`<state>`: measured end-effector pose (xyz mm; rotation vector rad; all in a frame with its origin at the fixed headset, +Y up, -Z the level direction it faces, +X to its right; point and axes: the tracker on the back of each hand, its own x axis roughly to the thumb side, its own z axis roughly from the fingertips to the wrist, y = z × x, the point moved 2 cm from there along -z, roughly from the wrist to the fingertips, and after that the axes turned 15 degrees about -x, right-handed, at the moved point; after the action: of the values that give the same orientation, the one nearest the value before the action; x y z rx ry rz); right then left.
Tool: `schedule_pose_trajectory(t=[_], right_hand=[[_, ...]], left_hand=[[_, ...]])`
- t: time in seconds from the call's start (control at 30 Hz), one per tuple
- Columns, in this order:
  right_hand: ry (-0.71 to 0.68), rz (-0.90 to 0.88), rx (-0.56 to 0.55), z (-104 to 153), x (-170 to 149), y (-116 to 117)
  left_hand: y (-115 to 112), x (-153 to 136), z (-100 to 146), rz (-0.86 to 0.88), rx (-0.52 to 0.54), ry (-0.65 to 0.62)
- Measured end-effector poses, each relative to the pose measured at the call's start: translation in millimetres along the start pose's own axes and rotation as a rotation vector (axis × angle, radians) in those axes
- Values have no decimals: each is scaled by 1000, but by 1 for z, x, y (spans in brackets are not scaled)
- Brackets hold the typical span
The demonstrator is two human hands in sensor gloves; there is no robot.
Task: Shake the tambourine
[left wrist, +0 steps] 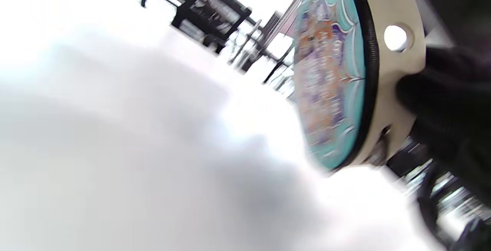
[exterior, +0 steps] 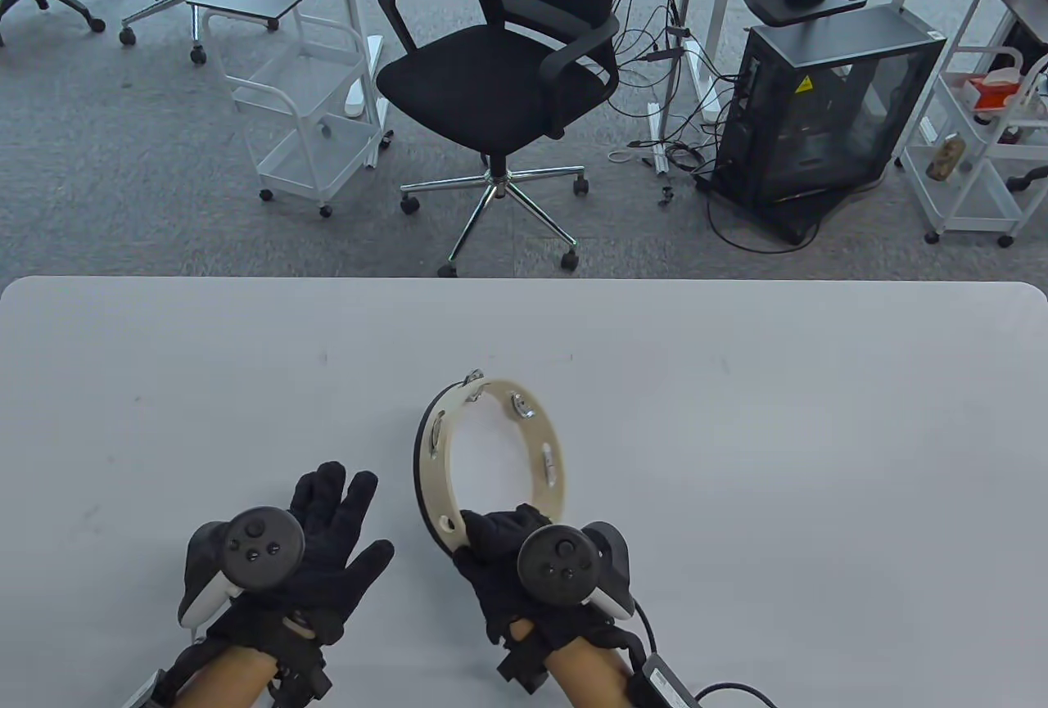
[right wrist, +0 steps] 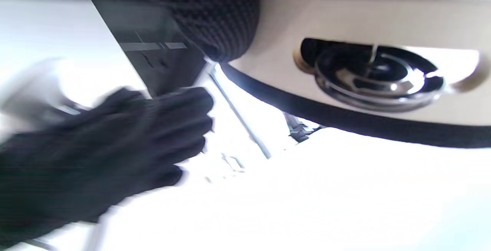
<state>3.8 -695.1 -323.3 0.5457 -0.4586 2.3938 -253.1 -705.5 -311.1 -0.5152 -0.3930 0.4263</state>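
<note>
Landmark: tambourine [exterior: 491,454].

- Right hand [exterior: 524,569]: fingers are wrapped over the near rim of the tambourine and the frame is gripped there. Confirmed in the right wrist view: a gloved finger [right wrist: 215,17] is pressed on the pale frame beside a jingle [right wrist: 378,76] in its slot.
- The tambourine is held tilted on edge, lifted at the near end; whether the far rim touches the table [exterior: 819,413] cannot be told. Its open side is seen from above, the black-edged drumhead is turned left and down. In the left wrist view the printed teal head [left wrist: 330,78] is seen facing the left-hand side.
- Key relation: the hoop extends straight away from the right hand, toward the far table edge. The grip sits at the near end of that axis, so most of the mass hangs forward of the fingers. A shake is judged to be driven by wrist rotation about the grip point.
- Left hand [exterior: 286,561]: left of the tambourine, near but apart from it, fingers spread, nothing held. No contact with the frame is seen.
- The right hand is the nearer hand and the only one on the instrument.
- Beyond the tambourine, past the far table edge: a black office chair [exterior: 499,78] and a PC tower [exterior: 827,110] to its right, both well apart.
</note>
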Motion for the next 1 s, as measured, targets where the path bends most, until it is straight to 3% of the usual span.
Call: schedule_pose_trajectory(t=[0.13, 0.23, 0.3, 0.43, 0.6, 0.8, 0.9, 1.0], right_hand=[[37, 433, 60, -14, -39, 5], [54, 661, 123, -20, -65, 10], [57, 742, 158, -22, -75, 13], [120, 719, 124, -23, -91, 14], [81, 795, 191, -17, -99, 31], [88, 768, 147, -16, -99, 29], [85, 748, 149, -16, -86, 21], [143, 614, 135, -18, -65, 6]], left_hand=[[-13, -8, -8, -12, -184, 114], [-24, -10, -13, -21, -338, 140], [-27, -8, -15, -31, -361, 137], [-29, -5, -16, -32, -365, 124], [-33, -5, -18, -39, -386, 127], [-33, -5, -18, -35, -399, 136], [-31, -6, -16, -35, -389, 148], [-27, -6, -15, -39, -366, 151]])
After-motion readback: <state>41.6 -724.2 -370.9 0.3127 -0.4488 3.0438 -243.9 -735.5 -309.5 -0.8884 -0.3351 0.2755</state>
